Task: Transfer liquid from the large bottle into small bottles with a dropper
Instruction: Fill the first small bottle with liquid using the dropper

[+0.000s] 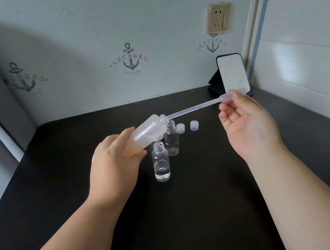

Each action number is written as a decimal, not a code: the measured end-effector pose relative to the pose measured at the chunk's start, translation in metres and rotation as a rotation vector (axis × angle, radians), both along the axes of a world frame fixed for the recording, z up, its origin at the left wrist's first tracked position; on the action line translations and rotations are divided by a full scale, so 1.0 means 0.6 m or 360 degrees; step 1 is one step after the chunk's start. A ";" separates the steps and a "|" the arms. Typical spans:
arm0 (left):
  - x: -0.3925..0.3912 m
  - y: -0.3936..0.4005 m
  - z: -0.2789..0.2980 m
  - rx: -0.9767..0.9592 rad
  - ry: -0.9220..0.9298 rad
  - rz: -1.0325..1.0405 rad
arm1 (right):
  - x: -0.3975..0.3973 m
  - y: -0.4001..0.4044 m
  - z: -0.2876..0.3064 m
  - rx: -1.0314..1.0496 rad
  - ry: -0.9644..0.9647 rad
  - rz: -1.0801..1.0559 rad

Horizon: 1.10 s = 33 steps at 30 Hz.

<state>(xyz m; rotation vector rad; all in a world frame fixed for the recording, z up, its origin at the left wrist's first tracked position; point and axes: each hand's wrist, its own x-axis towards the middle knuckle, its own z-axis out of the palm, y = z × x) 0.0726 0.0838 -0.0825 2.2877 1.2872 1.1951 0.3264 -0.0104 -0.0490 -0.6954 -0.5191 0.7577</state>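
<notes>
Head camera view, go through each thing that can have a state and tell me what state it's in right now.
large bottle: uncapped, tilted, held by left hand
dropper: tip in large bottle's mouth, bulb pinched by right hand
near small bottle: upright, uncapped, a little liquid
far small bottle: upright, uncapped, looks empty
two caps: off, on table
phone: propped, screen blank

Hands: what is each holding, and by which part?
Left hand grips the tilted large bottle round its lower body. Right hand pinches the dropper at its bulb end, tip in the bottle's mouth.
</notes>
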 end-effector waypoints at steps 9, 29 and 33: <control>-0.001 -0.002 0.003 -0.0066 -0.0122 0.0040 | 0.016 -0.003 0.002 0.0067 0.0281 -0.0058; 0.001 0.006 0.002 -0.0428 -0.0334 0.0049 | 0.017 0.003 0.000 0.0052 0.0207 -0.0019; 0.002 0.009 0.001 -0.0463 -0.0326 0.0045 | 0.016 0.003 0.000 0.0039 0.0168 -0.0013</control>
